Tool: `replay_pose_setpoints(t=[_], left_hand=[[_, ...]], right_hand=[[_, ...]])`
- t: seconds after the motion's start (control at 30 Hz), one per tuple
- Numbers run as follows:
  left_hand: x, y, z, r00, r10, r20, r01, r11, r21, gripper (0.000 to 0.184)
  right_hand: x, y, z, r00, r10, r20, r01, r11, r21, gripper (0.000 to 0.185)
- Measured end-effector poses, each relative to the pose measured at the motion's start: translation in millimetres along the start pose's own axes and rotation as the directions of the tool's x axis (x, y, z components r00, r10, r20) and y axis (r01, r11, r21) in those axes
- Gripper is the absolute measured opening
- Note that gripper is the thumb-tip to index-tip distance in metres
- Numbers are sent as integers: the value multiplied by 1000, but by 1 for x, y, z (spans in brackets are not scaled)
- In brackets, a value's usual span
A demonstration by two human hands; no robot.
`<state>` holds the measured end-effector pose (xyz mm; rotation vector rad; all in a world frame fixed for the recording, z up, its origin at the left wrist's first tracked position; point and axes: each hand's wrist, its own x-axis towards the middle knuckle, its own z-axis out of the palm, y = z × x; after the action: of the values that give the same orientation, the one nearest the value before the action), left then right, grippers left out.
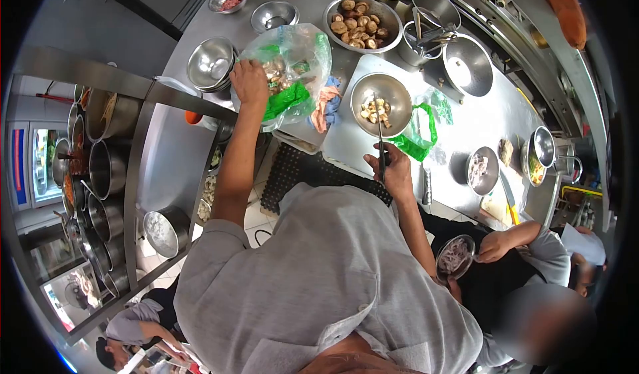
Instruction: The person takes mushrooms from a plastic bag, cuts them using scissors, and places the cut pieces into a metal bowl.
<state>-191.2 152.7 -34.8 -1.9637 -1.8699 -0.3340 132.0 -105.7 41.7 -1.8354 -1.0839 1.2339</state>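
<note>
Table of shiny metal in a kitchen (another person at right), left hand at a plastic bag, its grip unclear, right hand clamped around a dark-handled tool reaching into a bowl of cut pieces.

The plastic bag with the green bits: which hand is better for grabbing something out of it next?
Probably the left hand: it is right at the plastic bag. The right hand is farther away and busy, holding a dark-handled tool that points into a metal bowl.
</note>
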Motion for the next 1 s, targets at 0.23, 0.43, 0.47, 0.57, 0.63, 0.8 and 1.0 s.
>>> replay_pose_setpoints(t=[0.23, 0.43, 0.47, 0.57, 0.63, 0.8, 1.0], left_hand=[[-1, -13, -13, 995, 28, 99, -35, 997, 73, 25], [0, -25, -11, 994, 96, 42, -93, 993, -66, 19], [-1, -24, -13, 994, 105, -14, -106, 984, -141, 16], [-9, -16, -34, 997, 16, -74, -51, 865, -499, 18], [-16, -5, -30, 994, -68, -82, -12, 696, -718, 19], [-45, 53, -61, 915, -99, 391, 343, -321, -883, 21], [-78, 114, -66, 717, 434, 545, 591, -793, -146, 23]], right_hand=[[-3, 7, 1, 1000, -11, -3, 11, 1000, 4, 50], [-7, 10, 0, 1000, -11, 1, 11, 1000, 18, 52], [-7, 10, 0, 1000, -19, 4, 19, 1000, 15, 52], [-8, 8, 0, 1000, -22, 22, 22, 1000, 5, 55], [-10, 3, 0, 999, -27, 31, 27, 999, -18, 54], [-9, 6, 2, 992, -118, 35, 123, 976, -178, 50], [-14, -11, 2, 970, -244, 2, 228, 901, -369, 43]])
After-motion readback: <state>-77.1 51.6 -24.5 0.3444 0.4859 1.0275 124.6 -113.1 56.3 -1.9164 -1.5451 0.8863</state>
